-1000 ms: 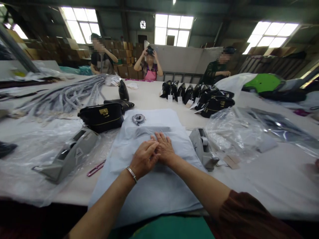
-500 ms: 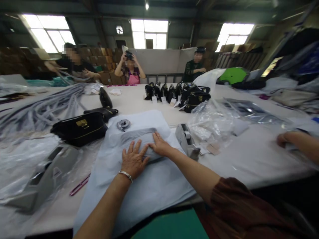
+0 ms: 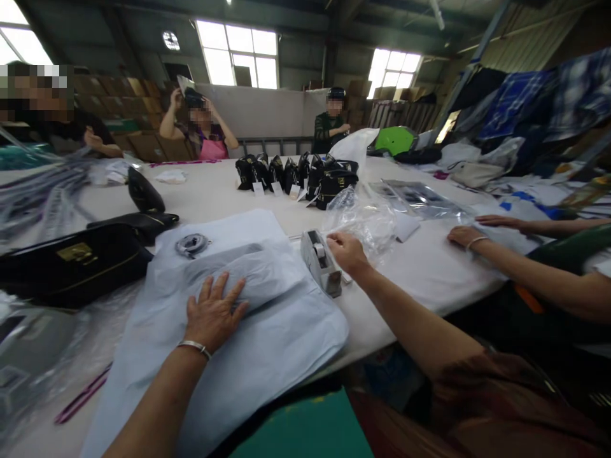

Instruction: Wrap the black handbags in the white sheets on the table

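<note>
**One hand on the lump, one hand at the tape**

Head view: The left hand (image 3: 212, 315) lies flat with its fingers spread wide. It rests on a soft lump wrapped in pale blue-white paper (image 3: 258, 277). The lump sits right under the fingers and sticks out past the fingertips. It lies on a big sheet of the same pale paper (image 3: 272, 356), which spreads out all around the hand. Just past the fingertips, a bit to the left, lies a small grey round coil (image 3: 191, 244).

The right hand (image 3: 347, 251) is at a grey plastic tape holder (image 3: 321, 264). Its fingers are bent and touch the top of the holder. I cannot tell if they pinch anything. Just behind these fingers is a crinkly clear plastic bag (image 3: 365, 216).

Far to the left of the left fingers lies a flat black handbag with a gold plate (image 3: 71, 264). Well past both hands stands a row of small black bags with white tags (image 3: 291, 173). To the right of the right fingers, another person's hands (image 3: 461, 236) rest on the white table (image 3: 429, 273).
</note>
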Available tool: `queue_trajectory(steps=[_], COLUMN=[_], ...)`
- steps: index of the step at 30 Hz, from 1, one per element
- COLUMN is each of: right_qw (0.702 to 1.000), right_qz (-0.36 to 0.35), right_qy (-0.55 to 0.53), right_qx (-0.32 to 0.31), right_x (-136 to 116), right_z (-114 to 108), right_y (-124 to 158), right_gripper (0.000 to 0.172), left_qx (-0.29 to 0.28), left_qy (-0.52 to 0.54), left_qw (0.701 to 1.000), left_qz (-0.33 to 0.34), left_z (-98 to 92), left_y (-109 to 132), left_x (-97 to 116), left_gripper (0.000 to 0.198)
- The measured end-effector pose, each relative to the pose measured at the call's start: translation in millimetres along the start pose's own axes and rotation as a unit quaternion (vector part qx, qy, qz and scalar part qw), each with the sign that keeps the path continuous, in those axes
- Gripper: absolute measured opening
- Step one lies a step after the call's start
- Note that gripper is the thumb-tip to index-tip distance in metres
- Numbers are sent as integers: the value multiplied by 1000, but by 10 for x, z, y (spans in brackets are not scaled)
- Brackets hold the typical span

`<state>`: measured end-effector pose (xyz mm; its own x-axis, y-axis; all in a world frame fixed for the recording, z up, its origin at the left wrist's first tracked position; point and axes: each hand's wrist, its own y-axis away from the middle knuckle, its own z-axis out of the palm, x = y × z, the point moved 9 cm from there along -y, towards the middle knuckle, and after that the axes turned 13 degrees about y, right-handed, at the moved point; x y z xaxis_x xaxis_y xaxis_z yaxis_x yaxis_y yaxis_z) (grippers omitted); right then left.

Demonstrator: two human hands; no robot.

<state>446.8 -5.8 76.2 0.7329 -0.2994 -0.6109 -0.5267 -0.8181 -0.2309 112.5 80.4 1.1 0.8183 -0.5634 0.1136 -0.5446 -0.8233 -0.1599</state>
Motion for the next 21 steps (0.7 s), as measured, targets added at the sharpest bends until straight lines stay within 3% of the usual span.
queue_trajectory(steps=[2, 4, 9, 13, 17, 19, 21], right_qw=[988, 969, 941, 940, 968, 966, 950], right_qz=[132, 192, 250, 248, 146, 145, 192], right_qy=[-45, -82, -172, -205, -205, -215, -243], right_qx=[-74, -135, -150, -108, -15, -15, -50], right_x=[468, 686, 728, 643, 482, 488, 567], right_z=[120, 306, 505, 377, 59, 22, 111], right_y=[25, 150, 385, 413, 530, 680, 841], right_gripper=[29, 30, 12, 7, 16, 22, 26], left_qx=[-6, -9, -1, 2, 2, 4, 4], left_qy=[1, 2, 15, 29, 38, 38, 39], left_qw=[1000, 1000, 1000, 1000, 999, 999, 999], left_qz=[-7, -9, -5, -8, -6, -4, -5], left_z=[5, 7, -10, -16, -4, -1, 2], left_y=[-2, -3, -3, -4, -1, 4, 8], left_x=[-4, -2, 11, 8, 3, 0, -4], left_gripper=[54, 54, 55, 54, 54, 54, 54])
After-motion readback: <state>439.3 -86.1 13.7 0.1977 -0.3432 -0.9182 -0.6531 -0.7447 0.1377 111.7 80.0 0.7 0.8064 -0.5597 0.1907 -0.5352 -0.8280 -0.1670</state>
